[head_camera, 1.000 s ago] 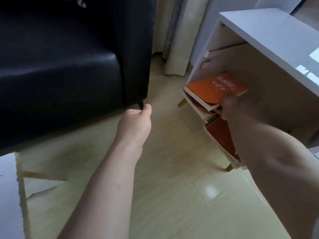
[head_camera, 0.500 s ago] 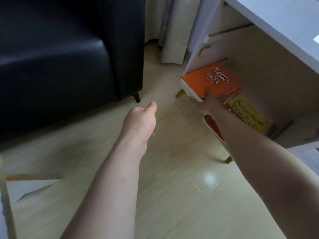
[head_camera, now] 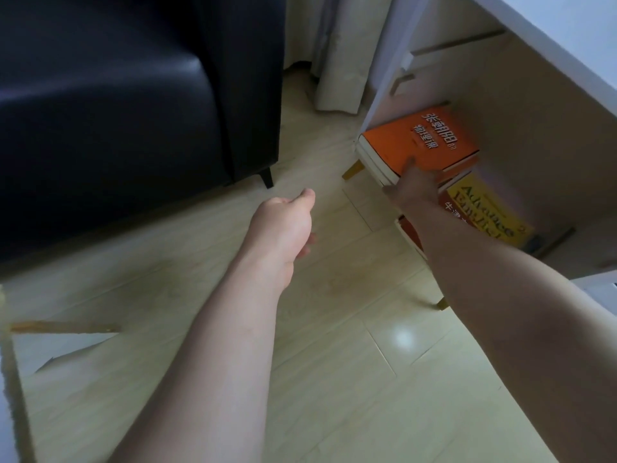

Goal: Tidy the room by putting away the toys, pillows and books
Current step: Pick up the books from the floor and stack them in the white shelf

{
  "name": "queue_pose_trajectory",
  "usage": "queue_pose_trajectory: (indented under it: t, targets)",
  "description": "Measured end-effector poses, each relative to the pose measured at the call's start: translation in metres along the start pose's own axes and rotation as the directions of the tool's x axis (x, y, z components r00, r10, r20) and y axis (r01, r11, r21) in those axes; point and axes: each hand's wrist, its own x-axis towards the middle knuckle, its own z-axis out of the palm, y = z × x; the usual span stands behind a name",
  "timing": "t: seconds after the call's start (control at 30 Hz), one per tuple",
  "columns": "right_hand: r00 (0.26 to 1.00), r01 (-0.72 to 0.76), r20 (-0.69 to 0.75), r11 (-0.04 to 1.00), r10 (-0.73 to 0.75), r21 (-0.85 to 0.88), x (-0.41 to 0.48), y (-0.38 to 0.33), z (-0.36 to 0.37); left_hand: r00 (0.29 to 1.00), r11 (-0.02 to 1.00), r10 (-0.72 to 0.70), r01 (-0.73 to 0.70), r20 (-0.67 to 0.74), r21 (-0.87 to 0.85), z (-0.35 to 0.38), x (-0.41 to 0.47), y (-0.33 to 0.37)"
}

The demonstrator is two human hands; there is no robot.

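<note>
The orange book lies flat at about two o'clock in the view, on top of a stack inside the low open shelf of a white cabinet; its cover carries large white Chinese characters, of which the first row reads roughly 张朝阳 with a small 的 after it, and a second, darker row beneath is too soft to read with confidence; its pale page edges face the floor side. Just beside it, toward four o'clock, a yellow book shows "Advance" and the start of "English" in dark letters, the rest cut off by the forearm and the shelf; a red edge of another book peeks out under the arm, its title hidden.

The right hand reaches in at the front corner of the orange book; fingers spread and fairly flat, one fingertip pressed on the cover near its lower edge, the thumb out to the side; it presses rather than grips, and whether the hidden fingers curl under the book I cannot tell.

The left hand hangs over the wooden floor near the centre, loosely curled into a half fist, holding nothing.

At ten o'clock a black leather armchair fills the corner; at twelve o'clock a pale curtain hangs to the floor; at eight o'clock a white shape with a wooden edge is cut off and hard to identify.
</note>
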Motion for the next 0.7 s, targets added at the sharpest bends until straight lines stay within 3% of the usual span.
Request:
queue_pose_trajectory:
  t: [0.1,0.2,0.27,0.33,0.43,0.53,0.7]
  targets:
    - [0.996,0.014,0.088,0.999,-0.017,0.042,-0.016,-0.003,-0.026,1.0,1.0,0.0,0.0,0.007,-0.01,0.005,-0.006,0.003]
    - [0.998,0.052,0.026,0.993,-0.055,0.102,-0.049,-0.016,-0.056,1.0,0.998,0.025,-0.026,-0.005,-0.064,0.003,-0.012,0.01]
    - [0.994,0.062,0.086,0.993,-0.07,0.099,-0.08,-0.031,-0.077,0.998,0.997,0.059,-0.06,-0.03,-0.055,-0.002,-0.017,0.013]
    - [0.967,0.158,0.187,0.983,-0.174,0.097,-0.108,-0.052,-0.092,0.992,0.992,0.116,-0.114,-0.054,0.046,-0.01,-0.024,0.014]
    - [0.896,0.329,0.267,0.934,-0.355,0.138,-0.133,-0.081,-0.102,0.984,0.93,0.17,-0.139,-0.062,0.34,-0.024,-0.038,0.019]
    - [0.826,0.389,0.284,0.857,-0.487,0.339,-0.162,-0.098,-0.115,0.976,0.872,0.172,-0.088,-0.134,0.482,-0.043,-0.059,0.027]
    - [0.758,0.242,0.238,0.602,-0.607,0.761,-0.238,-0.103,-0.139,0.934,0.783,0.261,-0.058,-0.243,0.619,-0.083,-0.121,0.037]
